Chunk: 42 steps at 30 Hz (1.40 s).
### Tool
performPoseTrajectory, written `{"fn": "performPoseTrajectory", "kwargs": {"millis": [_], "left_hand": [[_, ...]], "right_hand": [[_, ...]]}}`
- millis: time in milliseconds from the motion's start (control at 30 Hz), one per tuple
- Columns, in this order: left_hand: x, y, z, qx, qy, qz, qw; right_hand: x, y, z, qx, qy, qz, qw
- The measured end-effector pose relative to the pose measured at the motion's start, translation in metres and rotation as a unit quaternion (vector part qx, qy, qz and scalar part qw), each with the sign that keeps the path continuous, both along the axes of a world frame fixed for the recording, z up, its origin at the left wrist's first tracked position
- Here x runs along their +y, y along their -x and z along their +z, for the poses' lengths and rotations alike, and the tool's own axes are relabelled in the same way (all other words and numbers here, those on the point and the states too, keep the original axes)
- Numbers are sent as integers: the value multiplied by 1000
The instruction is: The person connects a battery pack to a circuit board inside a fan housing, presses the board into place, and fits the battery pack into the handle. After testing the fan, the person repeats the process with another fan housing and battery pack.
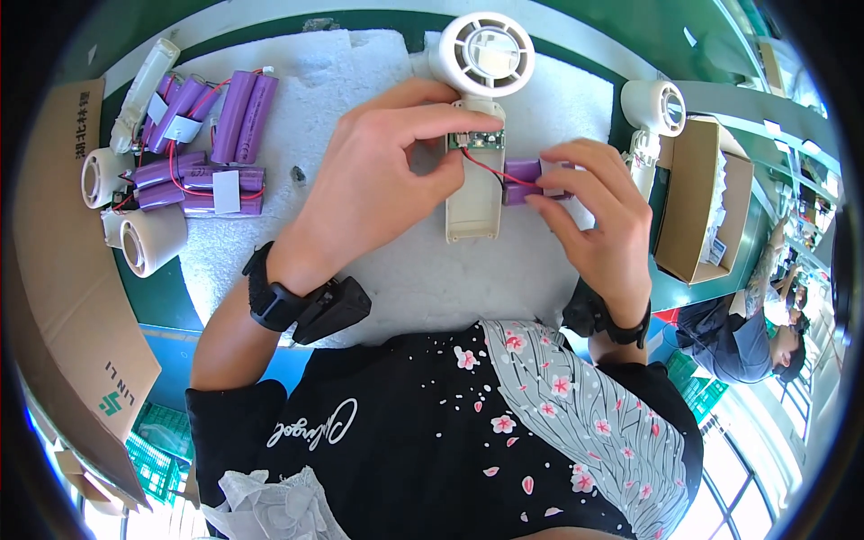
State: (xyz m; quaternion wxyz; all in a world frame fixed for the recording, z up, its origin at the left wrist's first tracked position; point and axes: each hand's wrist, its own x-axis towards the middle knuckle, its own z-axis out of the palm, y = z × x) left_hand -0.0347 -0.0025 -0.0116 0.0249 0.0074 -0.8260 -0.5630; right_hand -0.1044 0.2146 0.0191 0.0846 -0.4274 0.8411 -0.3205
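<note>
A white handheld fan [472,209] lies on the foam sheet with its round grille away from me and its hollow handle open. My left hand [382,157] grips the upper handle between thumb and fingers, beside a small green circuit board [487,140]. Red and black wires run from the board toward a purple battery pack [519,184] just right of the handle. My right hand [594,216] is closed on that pack, thumb below and fingers above. Its right end is partly hidden by my fingers.
More purple battery packs [241,117] and white fan parts [153,241] lie at the left. Another white fan [654,108] and an open cardboard box [688,202] stand at the right. White foam [387,292] covers the green table. Another person [733,340] sits far right.
</note>
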Motion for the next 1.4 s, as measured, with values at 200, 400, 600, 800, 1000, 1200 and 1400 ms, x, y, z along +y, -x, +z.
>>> {"fn": "performPoseTrajectory", "kwargs": {"millis": [200,400,600,800,1000,1200,1400], "left_hand": [[5,0,-6,13,12,19,1000],[8,2,-2,-26,-32,18,999],[8,7,-7,-58,-96,1,994],[10,7,-13,-47,-106,2,993],[12,9,-18,-45,-110,14,993],[16,11,-23,-21,-85,27,996],[19,10,-28,-11,-42,56,997]], "right_hand": [[8,-2,-2,39,-3,-24,999],[10,3,-1,66,-30,1,997],[8,6,-4,124,-74,30,989],[12,11,-7,93,-51,24,994],[18,13,-5,36,-14,7,999],[19,20,-12,73,-14,25,997],[18,21,-24,160,-40,77,983]]}}
